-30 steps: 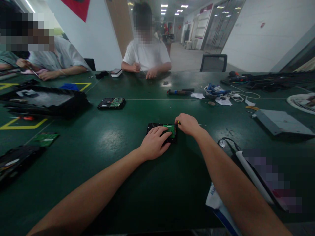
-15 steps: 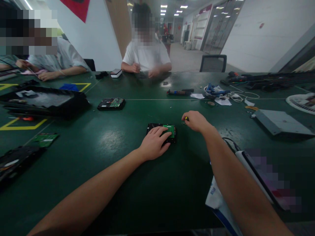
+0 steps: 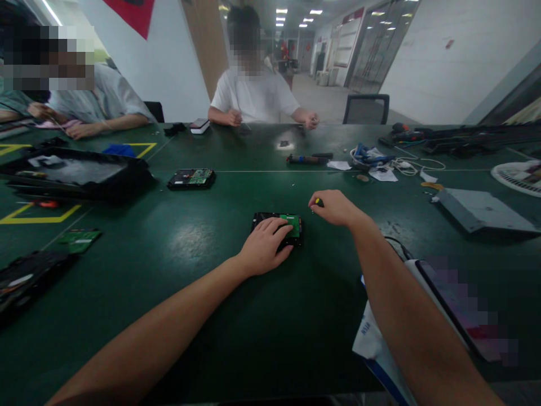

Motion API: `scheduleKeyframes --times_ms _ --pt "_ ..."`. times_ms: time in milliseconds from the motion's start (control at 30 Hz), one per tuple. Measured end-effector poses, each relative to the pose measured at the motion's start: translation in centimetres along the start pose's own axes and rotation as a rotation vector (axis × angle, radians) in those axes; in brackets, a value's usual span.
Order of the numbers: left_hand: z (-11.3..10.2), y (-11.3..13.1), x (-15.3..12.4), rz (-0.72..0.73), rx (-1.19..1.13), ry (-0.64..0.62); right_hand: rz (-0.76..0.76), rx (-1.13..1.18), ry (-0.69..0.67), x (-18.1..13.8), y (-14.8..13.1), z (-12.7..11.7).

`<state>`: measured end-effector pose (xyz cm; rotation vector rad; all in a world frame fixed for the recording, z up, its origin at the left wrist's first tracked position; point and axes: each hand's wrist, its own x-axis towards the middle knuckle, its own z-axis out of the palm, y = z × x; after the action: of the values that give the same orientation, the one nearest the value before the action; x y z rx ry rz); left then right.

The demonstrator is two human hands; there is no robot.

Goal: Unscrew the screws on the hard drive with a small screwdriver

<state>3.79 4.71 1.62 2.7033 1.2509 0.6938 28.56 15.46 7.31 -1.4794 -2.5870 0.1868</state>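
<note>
A black hard drive with a green circuit board (image 3: 297,225) lies on the green table in front of me. My left hand (image 3: 265,245) rests across its top, fingers spread and flat, with the thumb along the near edge. Just right of and slightly beyond the drive, my right hand (image 3: 332,206) is closed around a small screwdriver (image 3: 319,202); only part of its black and yellow handle shows. Tiny bits, perhaps screws, lie on the table under the right fingers, too small to make out.
Another hard drive (image 3: 191,178) lies farther left, near a large black casing (image 3: 84,172). A loose green circuit board (image 3: 80,240) is at the left. On the right are a grey metal box (image 3: 486,208), a phone-like device (image 3: 454,307) and tangled cables (image 3: 372,155). Co-workers sit across the table.
My right hand has shifted slightly left with the screwdriver, and more of its handle shows. My left hand and the drive stay put. The co-worker opposite has moved one hand outward to the right.
</note>
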Motion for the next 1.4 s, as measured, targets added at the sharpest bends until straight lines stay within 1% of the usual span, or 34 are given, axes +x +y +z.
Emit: scheduleKeyframes --times_ms 100,200,333,433,567,733,900,1067,1200,1300,1400 --pt "-0.1 0.1 0.0 -0.001 -0.019 0.014 -0.044 0.042 -0.015 -0.1 -1.5 -0.3" --pt "-0.1 0.0 0.1 -0.061 -0.036 0.058 -0.078 0.075 -0.032 -0.2 -2.6 -0.3" --pt "0.1 -0.9 0.0 -0.166 0.021 0.119 -0.104 0.087 -0.030 -0.2 -2.9 -0.2" --pt "0.3 -1.6 -0.1 -0.199 0.049 0.103 -0.107 0.080 -0.033 -0.2 -2.9 -0.2" --pt "0.5 -2.1 -0.3 -0.194 0.047 0.045 -0.109 0.081 -0.053 -0.2 -3.0 -0.3" --pt "0.4 -2.5 -0.3 -0.189 0.017 0.014 -0.093 0.086 -0.067 -0.3 -3.3 -0.4" --pt "0.0 -2.6 -0.1 -0.166 0.015 0.021 -0.087 0.081 -0.082 -0.3 -3.4 -0.5" --pt "0.3 -2.7 0.1 -0.209 0.045 0.041 -0.095 0.079 -0.152 -0.4 -3.2 -0.5" --pt "0.3 -3.0 0.1 -0.212 0.029 0.036 -0.104 0.090 -0.154 -0.5 -3.2 -0.6" --pt "-0.1 -3.1 -0.1 -0.157 0.005 0.005 -0.105 0.087 -0.143 -0.5 -3.2 -0.8" --pt "-0.7 -3.0 -0.2 -0.049 -0.032 -0.052 -0.093 0.083 -0.138 -0.6 -3.4 -1.0"
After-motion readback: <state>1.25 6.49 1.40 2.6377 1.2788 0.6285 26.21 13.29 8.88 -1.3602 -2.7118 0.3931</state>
